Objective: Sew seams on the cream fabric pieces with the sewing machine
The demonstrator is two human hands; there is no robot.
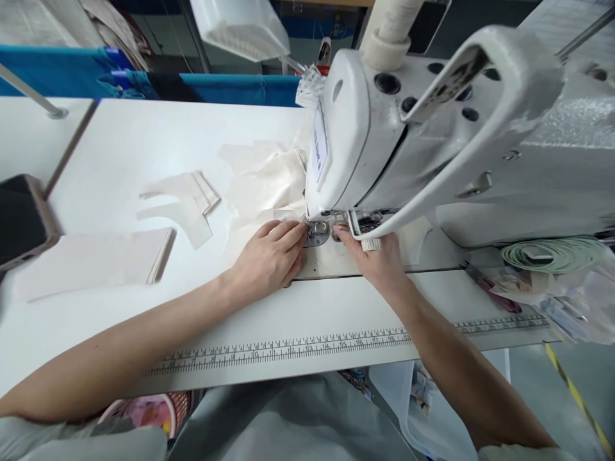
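A white sewing machine (346,128) stands over the table, its presser foot (318,228) lowered near the metal needle plate. Just left of the foot is my left hand (271,256), fingers together and curled down at the edge of the cream fabric (269,179), which spreads out behind it. My right hand (377,262) is on the other side of the foot, partly behind the machine's white guard arm. Its thumb and forefinger are pinched close to the needle area; anything between them is too small or hidden to make out.
Cut cream pieces (185,202) and a stacked fabric strip (106,259) lie to the left, by a phone (24,221). A printed ruler (307,349) runs along the front edge. Purple-handled snips (494,291) and a green coiled tape (552,254) are at right.
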